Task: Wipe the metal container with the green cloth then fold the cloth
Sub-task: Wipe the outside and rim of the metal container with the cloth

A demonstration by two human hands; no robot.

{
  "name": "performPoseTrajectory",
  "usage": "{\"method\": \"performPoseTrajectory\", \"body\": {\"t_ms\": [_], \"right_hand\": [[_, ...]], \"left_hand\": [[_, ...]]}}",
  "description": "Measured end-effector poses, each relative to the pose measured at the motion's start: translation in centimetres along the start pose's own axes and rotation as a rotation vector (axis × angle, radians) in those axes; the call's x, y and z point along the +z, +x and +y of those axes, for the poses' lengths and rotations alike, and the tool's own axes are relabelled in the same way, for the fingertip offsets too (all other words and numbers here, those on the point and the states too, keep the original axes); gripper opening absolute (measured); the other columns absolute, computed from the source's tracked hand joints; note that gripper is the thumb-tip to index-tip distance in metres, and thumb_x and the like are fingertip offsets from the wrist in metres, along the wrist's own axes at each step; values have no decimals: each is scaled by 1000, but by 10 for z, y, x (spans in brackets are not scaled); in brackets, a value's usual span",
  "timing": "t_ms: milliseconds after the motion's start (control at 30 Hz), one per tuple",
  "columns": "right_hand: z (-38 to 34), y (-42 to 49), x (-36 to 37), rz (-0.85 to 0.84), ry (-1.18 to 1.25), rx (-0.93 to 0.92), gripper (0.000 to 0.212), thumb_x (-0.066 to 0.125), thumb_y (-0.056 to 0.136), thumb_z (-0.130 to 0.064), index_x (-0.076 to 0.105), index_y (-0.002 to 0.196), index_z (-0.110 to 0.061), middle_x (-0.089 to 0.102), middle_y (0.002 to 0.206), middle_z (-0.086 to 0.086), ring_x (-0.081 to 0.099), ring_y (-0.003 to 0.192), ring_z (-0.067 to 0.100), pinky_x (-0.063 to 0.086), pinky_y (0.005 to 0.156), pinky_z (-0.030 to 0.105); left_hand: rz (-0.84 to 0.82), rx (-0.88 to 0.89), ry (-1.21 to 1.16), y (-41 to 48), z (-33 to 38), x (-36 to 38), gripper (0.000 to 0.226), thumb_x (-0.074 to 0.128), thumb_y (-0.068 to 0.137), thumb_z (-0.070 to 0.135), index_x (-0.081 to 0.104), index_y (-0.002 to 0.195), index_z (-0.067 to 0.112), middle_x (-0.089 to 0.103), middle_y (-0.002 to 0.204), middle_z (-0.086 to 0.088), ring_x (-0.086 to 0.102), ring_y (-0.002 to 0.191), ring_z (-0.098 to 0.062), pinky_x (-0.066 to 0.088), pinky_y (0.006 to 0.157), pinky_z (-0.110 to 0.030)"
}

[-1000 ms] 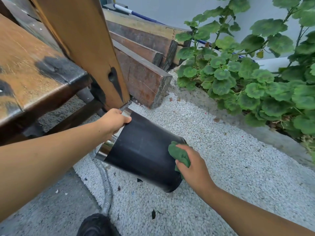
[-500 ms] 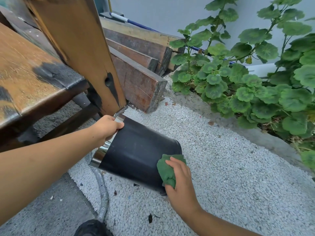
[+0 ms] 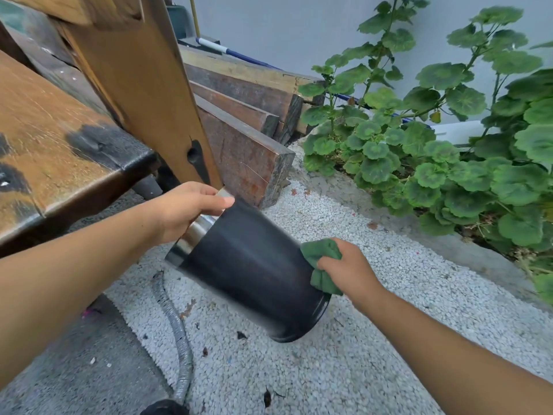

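Observation:
The metal container [image 3: 251,268] is a black bucket with a shiny steel rim, held tilted on its side above the pebble ground, its base pointing down to the right. My left hand [image 3: 191,205] grips the steel rim at the upper left. My right hand [image 3: 347,268] presses a bunched green cloth [image 3: 321,262] against the container's right flank, close to the base. Part of the cloth is hidden under my fingers.
A worn wooden bench [image 3: 54,151] and its upright post [image 3: 143,94] stand at the left. Stacked timber beams [image 3: 245,145] lie behind the container. Leafy plants [image 3: 434,151] fill the right side behind a concrete kerb. A grey corrugated hose [image 3: 179,333] runs along the ground below.
My right hand with the cloth has slid from the container's lower side up onto its right flank. The left hand keeps its hold on the rim.

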State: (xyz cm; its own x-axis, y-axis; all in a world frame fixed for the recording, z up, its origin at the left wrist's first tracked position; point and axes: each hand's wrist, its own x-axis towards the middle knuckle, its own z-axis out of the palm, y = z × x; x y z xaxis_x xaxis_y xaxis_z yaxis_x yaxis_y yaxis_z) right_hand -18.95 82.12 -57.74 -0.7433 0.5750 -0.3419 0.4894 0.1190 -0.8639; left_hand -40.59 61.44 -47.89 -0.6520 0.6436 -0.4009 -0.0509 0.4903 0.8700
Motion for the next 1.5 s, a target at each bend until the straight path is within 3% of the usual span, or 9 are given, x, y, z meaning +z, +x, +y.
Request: {"method": "performPoseTrajectory", "body": {"t_ms": [167, 300, 667, 833, 967, 1133, 1267, 1400, 1500], "right_hand": [[-2, 26, -4, -32, -43, 88, 18, 62, 82, -2, 69, 95, -11, 73, 98, 16, 69, 97, 37, 57, 90, 50], [-13, 45, -6, -42, -95, 95, 14, 64, 81, -5, 67, 94, -5, 71, 93, 16, 69, 91, 36, 57, 84, 48], [-17, 67, 14, -107, -129, -10, 11, 60, 87, -6, 65, 91, -15, 67, 87, 8, 66, 86, 29, 55, 79, 40], [-11, 46, 19, 25, -231, -131, 16, 56, 83, -11, 64, 92, -22, 69, 82, 1, 66, 76, 18, 54, 63, 33], [0, 22, 19, 63, -209, -216, 31, 56, 80, -10, 63, 97, -35, 67, 79, -11, 61, 68, 2, 43, 50, 13], [24, -10, 34, 143, -317, -314, 55, 61, 84, -5, 52, 136, -24, 53, 127, -9, 43, 117, 7, 35, 96, 18], [41, -34, 50, 141, -451, -386, 68, 63, 85, -3, 39, 147, -18, 35, 149, -4, 27, 140, 11, 17, 102, 3], [54, -49, 60, 115, -524, -418, 76, 66, 84, -2, 34, 151, -17, 22, 157, -4, 17, 148, 15, 18, 120, 26], [58, -54, 69, 125, -522, -430, 79, 66, 82, 0, 32, 151, -18, 20, 158, -3, 15, 150, 17, 18, 124, 33]], "left_hand": [[29, 15, 206, 6, -11, 18, 14, 64, 97, 17, 64, 103, 4, 72, 79, 1, 68, 68, -7, 52, 62, -21], [151, -59, 121, 18, -10, 15, 19, 63, 98, 11, 68, 95, -7, 75, 86, -15, 70, 78, -28, 56, 75, -37], [340, -264, 10, 38, -32, 2, 24, 65, 96, 15, 67, 108, -6, 55, 86, -19, 49, 66, -29, 40, 54, -30], [374, -311, 86, 49, -26, 3, 28, 67, 94, 12, 52, 73, 2, 45, 47, -8, 41, 29, -18, 29, 28, -16], [369, -298, 136, 60, -20, 5, 32, 69, 93, 14, 48, 72, 5, 46, 62, -10, 43, 49, -24, 33, 41, -23], [372, -299, 151, 70, -11, 12, 41, 68, 94, 11, 36, 68, 11, 38, 64, -9, 35, 50, -23, 31, 28, -15], [386, -288, 168, 76, -9, 17, 25, 71, 92, 14, 49, 89, 3, 48, 79, -13, 46, 61, -25, 43, 48, -29], [409, -260, 158, 77, -12, 19, 53, 73, 90, 18, 52, 129, -12, 59, 103, -24, 60, 95, -37, 53, 91, -46], [429, -238, 181, 76, -13, 18, 47, 76, 88, 23, 60, 115, -13, 60, 94, -24, 60, 89, -37, 53, 87, -47]]}}
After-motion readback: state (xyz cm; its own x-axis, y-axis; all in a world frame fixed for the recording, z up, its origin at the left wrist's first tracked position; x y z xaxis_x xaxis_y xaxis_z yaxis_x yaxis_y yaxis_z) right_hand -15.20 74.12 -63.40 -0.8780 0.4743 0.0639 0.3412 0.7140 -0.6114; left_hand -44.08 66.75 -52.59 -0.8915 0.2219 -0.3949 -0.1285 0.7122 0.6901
